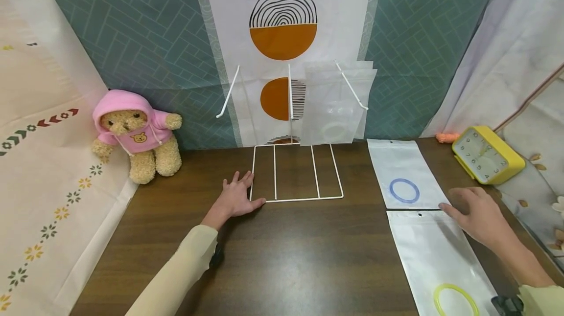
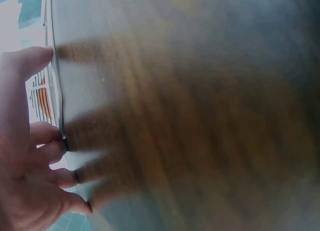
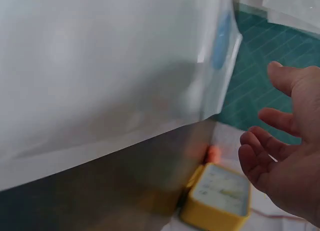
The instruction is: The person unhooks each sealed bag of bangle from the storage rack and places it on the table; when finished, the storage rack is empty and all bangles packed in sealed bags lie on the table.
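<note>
So the white wire rack (image 1: 304, 199) stands on the brown surface (image 1: 299, 247), and the left hand (image 1: 235, 196) rests at its left side, touching the base frame. That grip's wide, fingers splayed, not wrapped round anything. Over to the right of the rack, the right hand (image 1: 478, 215) hovers by the edge of two white bags, the far bag (image 1: 396, 159) and near bag (image 1: 440, 252); loose grip, nothing held, thumb looks apart from the plastic in its wrist view. Far one shows a blue ring (image 1: 404, 201), near one a yellow ring (image 1: 448, 286), can't tell if inside or printed. Only readable writing is numerals on the yellow clock (image 1: 506, 157), way right of the rack. Pale hanging bags (image 1: 328, 110) on the rack's right hook overlap too much to count, and the near bag's cut off at the bottom.
</note>
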Tool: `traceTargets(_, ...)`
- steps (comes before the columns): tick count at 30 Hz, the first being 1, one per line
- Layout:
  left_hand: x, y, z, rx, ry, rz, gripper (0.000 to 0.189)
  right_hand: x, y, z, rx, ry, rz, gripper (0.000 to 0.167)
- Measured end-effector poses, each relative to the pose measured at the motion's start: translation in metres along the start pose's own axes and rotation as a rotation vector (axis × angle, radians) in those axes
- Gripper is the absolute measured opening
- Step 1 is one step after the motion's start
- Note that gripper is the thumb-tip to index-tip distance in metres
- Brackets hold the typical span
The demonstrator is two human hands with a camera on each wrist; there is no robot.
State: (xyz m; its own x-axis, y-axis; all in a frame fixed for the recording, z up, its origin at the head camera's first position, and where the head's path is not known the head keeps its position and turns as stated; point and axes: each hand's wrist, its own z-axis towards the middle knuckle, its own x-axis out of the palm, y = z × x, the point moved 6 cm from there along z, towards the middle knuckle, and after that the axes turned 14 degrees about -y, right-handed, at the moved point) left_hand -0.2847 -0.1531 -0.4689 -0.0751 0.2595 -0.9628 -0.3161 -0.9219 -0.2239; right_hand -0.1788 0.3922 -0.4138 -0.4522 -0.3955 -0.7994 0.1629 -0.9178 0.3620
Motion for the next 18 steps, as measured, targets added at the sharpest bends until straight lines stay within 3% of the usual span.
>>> traceTargets(7,0.000,0.001,0.001,-0.001,-0.003,0.007,0.093,-0.007,0.029,0.032,-0.039,-0.022,0.080,0.042)
traceTargets(18,0.000,0.000,0.000,-0.007,0.006,-0.005,0.093,-0.013,0.082,0.098,-0.115,-0.060,0.285,0.033)
